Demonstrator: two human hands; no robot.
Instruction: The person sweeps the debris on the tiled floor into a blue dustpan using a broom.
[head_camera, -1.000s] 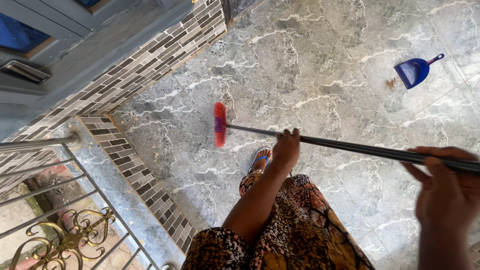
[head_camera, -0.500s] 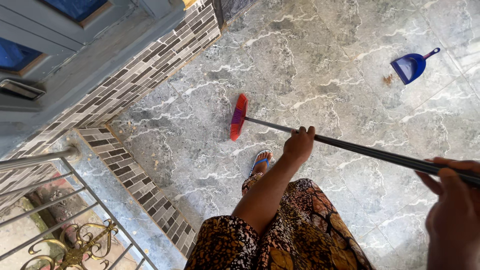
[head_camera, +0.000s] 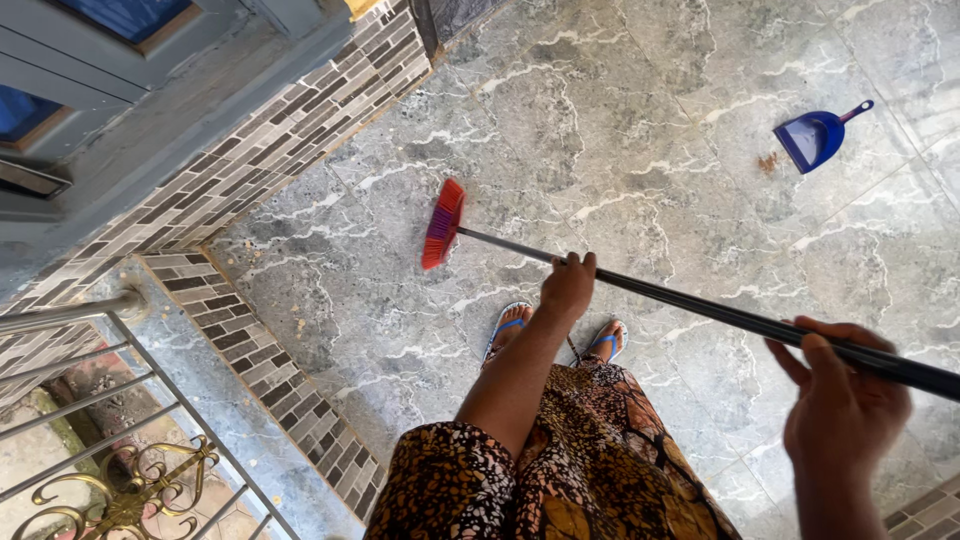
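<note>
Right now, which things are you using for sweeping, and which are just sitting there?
In use:
broom, left hand and right hand shut on its dark handle
blue dustpan beside a small brown dirt pile

Just there:
metal railing
brick-patterned wall
blue flip-flops

Grey marbled tile floor, white veining, grout lines visible. Broom head, red with purple bristles, rests on the floor near its left edge, close to the brick-tile wall base. Blue dustpan lies on the floor toward the top right corner, handle pointing up-right. Small brown dirt pile sits just beside the dustpan's mouth, on its left. Two feet in blue flip-flops stand on the floor near the middle, well apart from the dustpan. A low brick-tile curb borders the floor's lower left edge.
</note>
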